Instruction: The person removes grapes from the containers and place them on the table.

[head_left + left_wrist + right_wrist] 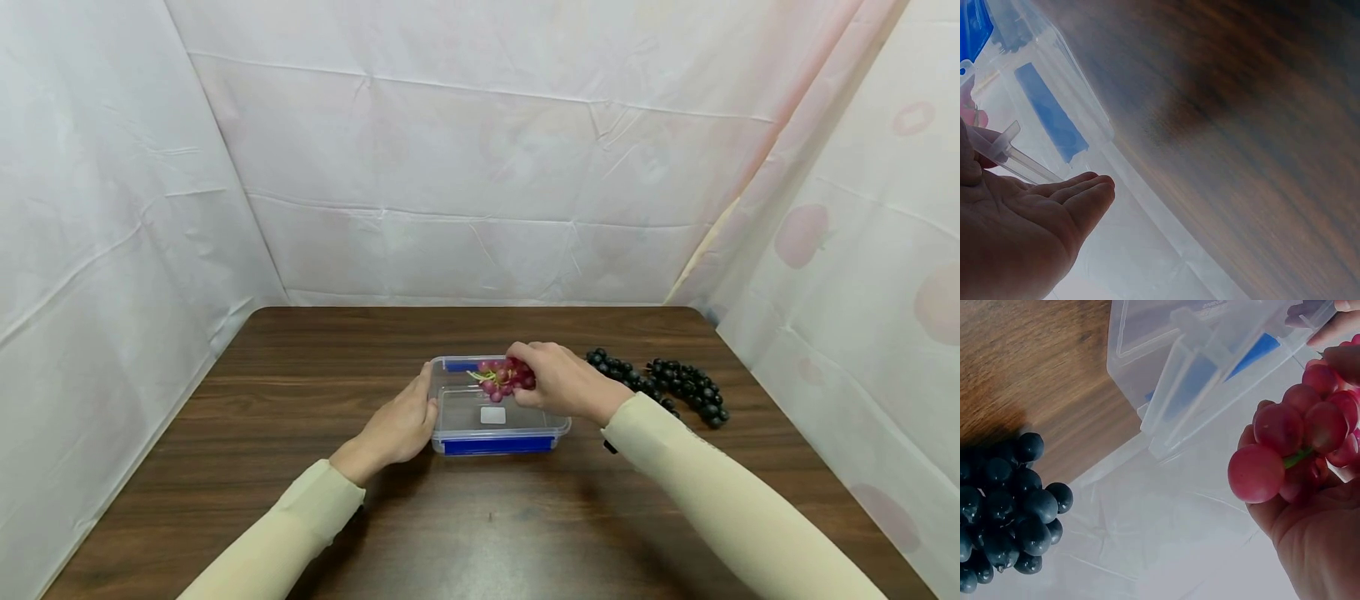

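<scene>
In the head view, a clear plastic container (pixel 457 417) with blue clips stands on the table. My left hand (pixel 401 421) rests along its left side; in the left wrist view that hand's fingers (pixel 1088 197) look fairly straight against the wall. My right hand (pixel 558 379) grips a bunch of red grapes (pixel 501 379) over the container, its pale green stem pointing left. From the right wrist, the red grapes (pixel 1279 428) are seen cradled between fingers and thumb. Whether the bunch touches the container's floor, I cannot tell.
Two bunches of black grapes (pixel 686 385) lie on the dark wooden table (pixel 337 350), right of the container and close to my right forearm. White printed sheets (pixel 450 167) hang behind the table and along both sides.
</scene>
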Available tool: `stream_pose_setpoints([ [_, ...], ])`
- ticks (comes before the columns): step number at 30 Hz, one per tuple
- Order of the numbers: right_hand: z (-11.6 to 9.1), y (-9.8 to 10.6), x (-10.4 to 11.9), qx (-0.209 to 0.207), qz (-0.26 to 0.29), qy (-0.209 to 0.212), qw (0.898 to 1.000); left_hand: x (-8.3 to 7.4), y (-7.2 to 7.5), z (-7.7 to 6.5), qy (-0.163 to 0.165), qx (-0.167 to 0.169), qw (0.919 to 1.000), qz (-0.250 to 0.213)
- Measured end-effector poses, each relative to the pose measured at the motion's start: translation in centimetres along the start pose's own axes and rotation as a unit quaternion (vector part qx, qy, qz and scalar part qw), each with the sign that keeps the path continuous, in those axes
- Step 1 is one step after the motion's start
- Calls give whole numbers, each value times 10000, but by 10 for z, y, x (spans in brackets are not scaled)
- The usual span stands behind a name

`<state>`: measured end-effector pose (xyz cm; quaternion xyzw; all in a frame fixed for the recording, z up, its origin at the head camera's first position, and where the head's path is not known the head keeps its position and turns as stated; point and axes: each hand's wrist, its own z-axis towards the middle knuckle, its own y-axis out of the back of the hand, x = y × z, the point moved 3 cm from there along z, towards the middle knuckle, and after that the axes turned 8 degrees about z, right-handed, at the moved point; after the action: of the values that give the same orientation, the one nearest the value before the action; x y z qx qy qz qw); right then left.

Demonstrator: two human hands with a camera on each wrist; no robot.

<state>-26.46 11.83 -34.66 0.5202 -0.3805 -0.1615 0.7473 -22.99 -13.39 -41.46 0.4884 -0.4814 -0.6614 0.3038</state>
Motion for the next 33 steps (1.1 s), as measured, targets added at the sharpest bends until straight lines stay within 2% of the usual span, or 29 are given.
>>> stream_pose_setpoints([
  [23,-15,16,-3,-305,126,-87,9994,-1,-2,1,-21,-9,10000,13],
  [33,-23,20,-7,-262,124,-336,9990,-2,-2,1,-17,-16,10000,34],
])
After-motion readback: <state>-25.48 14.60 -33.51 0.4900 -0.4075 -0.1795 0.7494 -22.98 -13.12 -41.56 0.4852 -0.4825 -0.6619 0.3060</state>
